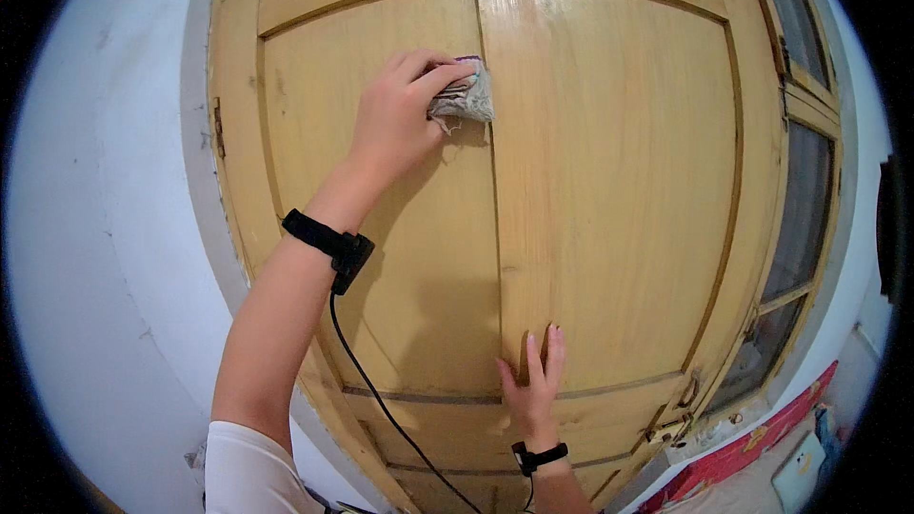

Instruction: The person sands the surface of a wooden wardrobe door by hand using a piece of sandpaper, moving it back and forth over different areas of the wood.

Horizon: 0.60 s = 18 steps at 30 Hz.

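My left hand (400, 100) is raised high and closed around a folded grey cloth (464, 100). The cloth lies against the yellow wooden door (628, 181), at the left edge of its upright middle strip (519, 152). A frayed thread hangs from the cloth's lower edge, and a bit of purple trim shows at its top. Lower down, my right hand (535, 385) rests with spread fingers on the door near the bottom of that strip, holding nothing. Black bands (328, 246) circle both wrists.
A black cable (381, 395) runs down from the left wristband across the door. Glazed window panes (800, 209) stand at the right, above a metal latch (671, 428). White wall (114, 181) borders the left. Red patterned fabric (752, 447) lies at the lower right.
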{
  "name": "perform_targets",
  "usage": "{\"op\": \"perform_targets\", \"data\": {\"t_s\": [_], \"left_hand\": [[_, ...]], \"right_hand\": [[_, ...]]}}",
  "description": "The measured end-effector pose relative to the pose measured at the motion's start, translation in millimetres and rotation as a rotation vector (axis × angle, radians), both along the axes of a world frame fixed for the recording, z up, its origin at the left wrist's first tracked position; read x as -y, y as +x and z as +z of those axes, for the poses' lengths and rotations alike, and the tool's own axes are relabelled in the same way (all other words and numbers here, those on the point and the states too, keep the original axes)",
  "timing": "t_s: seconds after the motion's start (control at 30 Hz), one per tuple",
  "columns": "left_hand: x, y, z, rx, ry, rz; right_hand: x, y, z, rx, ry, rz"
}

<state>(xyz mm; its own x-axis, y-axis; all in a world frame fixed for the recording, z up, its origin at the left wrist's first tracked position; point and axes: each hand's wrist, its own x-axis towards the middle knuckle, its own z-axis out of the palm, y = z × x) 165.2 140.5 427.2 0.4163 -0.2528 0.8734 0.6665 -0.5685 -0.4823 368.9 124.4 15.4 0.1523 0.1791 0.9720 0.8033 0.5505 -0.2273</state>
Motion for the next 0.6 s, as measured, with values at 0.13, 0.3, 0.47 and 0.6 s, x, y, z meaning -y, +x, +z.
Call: {"op": "perform_targets", "data": {"t_s": [0.13, 0.3, 0.47, 0.6], "left_hand": [[8.0, 5.5, 0.0, 0.051, 0.025, -0.031], [8.8, 9.6, 10.4, 0.055, 0.048, -0.028], [10.5, 12.4, 18.2, 0.108, 0.053, -0.069], [4.3, 9.7, 26.5, 0.100, 0.063, -0.023]], "right_hand": [[-5.5, -2.4, -3.3, 0.005, 0.012, 0.001], [-8.0, -5.7, -3.6, 0.008, 0.029, -0.003], [-7.9, -6.2, -7.3, 0.001, 0.023, 0.035], [-3.3, -10.3, -7.2, -0.019, -0.013, 0.046]]}}
